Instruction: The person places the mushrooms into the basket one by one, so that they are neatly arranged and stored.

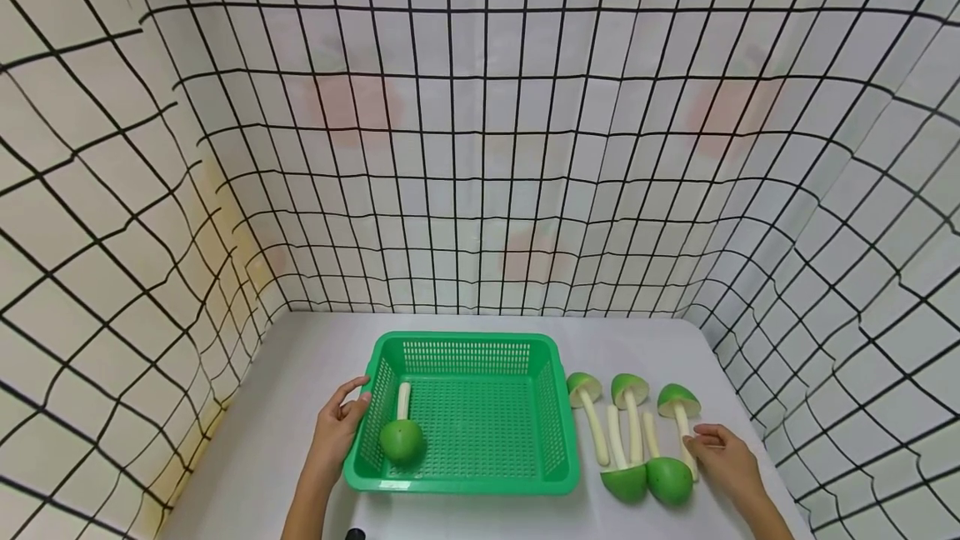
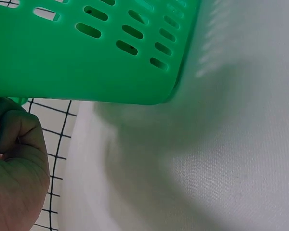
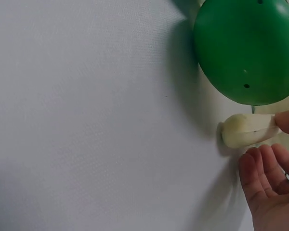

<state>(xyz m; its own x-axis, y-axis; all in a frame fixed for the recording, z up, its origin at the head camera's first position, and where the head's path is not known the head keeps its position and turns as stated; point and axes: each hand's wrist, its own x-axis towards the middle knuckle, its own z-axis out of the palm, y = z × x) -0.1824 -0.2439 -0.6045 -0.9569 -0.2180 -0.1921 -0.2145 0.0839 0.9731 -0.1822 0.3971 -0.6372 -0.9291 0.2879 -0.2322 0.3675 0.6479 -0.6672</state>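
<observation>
A green plastic basket [image 1: 465, 487] sits on the white table. My left hand [image 1: 337, 427] grips its left rim with curled fingers and thumb; in the left wrist view the basket wall [image 2: 86, 72] is above the curled fingers [image 2: 21, 130]. Inside the basket, at its left, lies one toy mushroom [image 1: 402, 442] with a green cap and a pale stem. To the right of the basket lie several more. My right hand [image 1: 723, 457] pinches the lower stem of the rightmost mushroom [image 1: 678, 401], with the thumb over the stem end [image 3: 241, 131].
Two mushrooms with caps toward the back, a left one [image 1: 585, 390] and a middle one [image 1: 630, 391], lie beside two with caps toward the front [image 1: 624, 483]. A black grid mesh [image 1: 483, 157] over white cloth surrounds the table. A small black object [image 1: 356, 534] shows at the front edge.
</observation>
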